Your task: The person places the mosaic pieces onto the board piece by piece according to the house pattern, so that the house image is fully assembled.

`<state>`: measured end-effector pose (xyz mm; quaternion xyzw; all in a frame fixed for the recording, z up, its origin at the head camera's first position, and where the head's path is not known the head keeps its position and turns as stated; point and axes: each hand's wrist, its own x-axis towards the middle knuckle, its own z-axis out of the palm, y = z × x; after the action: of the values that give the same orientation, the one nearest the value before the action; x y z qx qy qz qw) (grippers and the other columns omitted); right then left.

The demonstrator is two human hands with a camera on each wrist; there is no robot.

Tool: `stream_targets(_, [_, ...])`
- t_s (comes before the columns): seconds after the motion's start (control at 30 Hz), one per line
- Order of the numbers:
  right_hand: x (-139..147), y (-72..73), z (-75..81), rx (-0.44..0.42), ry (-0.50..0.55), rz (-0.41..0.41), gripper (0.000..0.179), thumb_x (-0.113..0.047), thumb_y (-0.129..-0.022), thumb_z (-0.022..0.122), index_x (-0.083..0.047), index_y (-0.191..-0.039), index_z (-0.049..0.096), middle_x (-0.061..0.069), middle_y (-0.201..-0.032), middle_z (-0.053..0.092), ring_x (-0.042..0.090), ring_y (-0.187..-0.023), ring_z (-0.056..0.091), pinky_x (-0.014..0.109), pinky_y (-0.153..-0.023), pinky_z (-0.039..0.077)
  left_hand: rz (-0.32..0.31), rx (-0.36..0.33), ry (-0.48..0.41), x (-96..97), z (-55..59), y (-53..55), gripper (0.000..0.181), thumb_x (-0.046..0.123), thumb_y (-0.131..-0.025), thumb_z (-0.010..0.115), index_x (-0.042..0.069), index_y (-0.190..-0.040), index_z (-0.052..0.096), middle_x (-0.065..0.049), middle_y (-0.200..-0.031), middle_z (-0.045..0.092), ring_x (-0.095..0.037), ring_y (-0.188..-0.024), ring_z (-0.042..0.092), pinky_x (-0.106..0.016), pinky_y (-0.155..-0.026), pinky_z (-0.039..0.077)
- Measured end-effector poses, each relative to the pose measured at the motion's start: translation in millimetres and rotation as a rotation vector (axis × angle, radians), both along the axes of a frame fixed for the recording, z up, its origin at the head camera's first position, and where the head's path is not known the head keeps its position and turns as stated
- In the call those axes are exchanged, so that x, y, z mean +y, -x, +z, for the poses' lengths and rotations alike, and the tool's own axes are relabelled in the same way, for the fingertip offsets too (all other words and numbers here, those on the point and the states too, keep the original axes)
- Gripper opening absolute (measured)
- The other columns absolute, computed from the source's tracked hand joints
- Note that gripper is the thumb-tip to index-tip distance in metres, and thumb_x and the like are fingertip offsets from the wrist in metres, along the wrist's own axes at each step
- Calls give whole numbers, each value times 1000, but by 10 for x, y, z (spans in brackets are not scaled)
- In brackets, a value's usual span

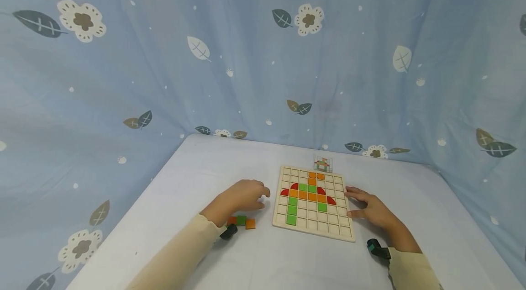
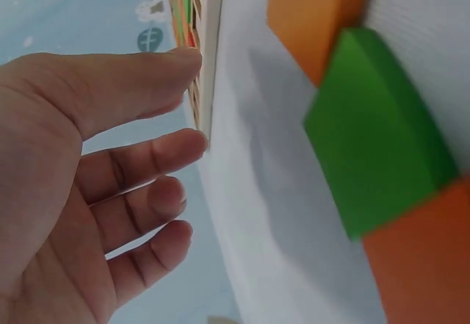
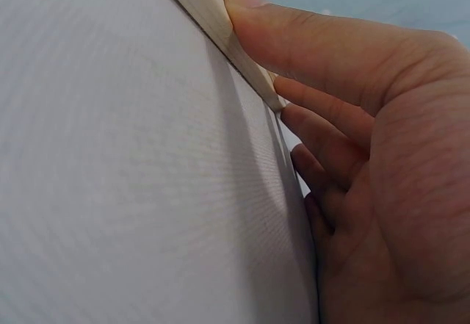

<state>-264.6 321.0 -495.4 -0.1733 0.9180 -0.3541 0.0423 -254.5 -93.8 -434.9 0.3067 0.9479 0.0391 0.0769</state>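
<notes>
A wooden grid board (image 1: 302, 213) lies on the white table, with green and orange squares, red rounded pieces and two orange discs in its cells. My left hand (image 1: 243, 195) hovers left of the board, fingers loosely bent and holding nothing. Under its wrist lie loose tiles: an orange tile (image 1: 250, 224), a green tile (image 2: 374, 133) and a red-orange tile (image 2: 426, 258). At the board's right edge, my right hand (image 1: 371, 208) rests its thumb (image 3: 272, 34) and fingertips against the wooden side (image 3: 213, 30), without curling round it.
A small picture card (image 1: 323, 164) with a coloured pattern stands just behind the board. Beyond the table hangs a blue curtain (image 1: 246, 75) with leaves and flowers. Black wrist cameras sit low beside both wrists, close to the table.
</notes>
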Motion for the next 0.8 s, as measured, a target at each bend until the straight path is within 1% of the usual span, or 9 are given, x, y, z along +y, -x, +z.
stream_targets(0.23, [-5,4,-5,-15,19,-11,72,-31,-73,84,1,-132,59,22,-149,37,49,-137,23,68,-103,21,6,-35,-41,-120,12,-96,29,34,-86,73,22,-112,72,11,-100,65,-6,-86,58,-34,-86,49])
stream_targets(0.37, [-6,11,-16,-25,15,-14,72,-32,-73,84,-1,-132,59,21,-149,37,48,-138,23,68,-104,21,20,-52,-40,-193,18,-155,32,35,-83,75,23,-112,72,12,-100,64,-6,-85,57,-33,-84,49])
stream_targets(0.43, [0,15,-18,-26,11,-14,72,-33,-73,84,-1,-133,59,21,-150,37,48,-138,23,67,-104,22,21,-61,-38,-232,23,-182,34,35,-81,76,24,-113,72,12,-98,64,-6,-84,56,-33,-83,49])
stream_targets(0.67, [-10,10,-3,-17,-4,-22,73,-34,-73,84,0,-133,58,21,-149,38,48,-137,23,68,-103,23,42,-137,-86,-398,35,-250,52,36,-76,82,24,-124,64,11,-89,60,-7,-80,53,-33,-79,48])
stream_targets(0.8, [-11,4,-6,-23,-1,-21,73,-34,-73,83,0,-133,58,21,-149,37,48,-138,23,68,-103,22,54,-162,-84,-466,18,-279,53,33,-73,82,25,-122,62,12,-86,57,-9,-77,52,-31,-74,48])
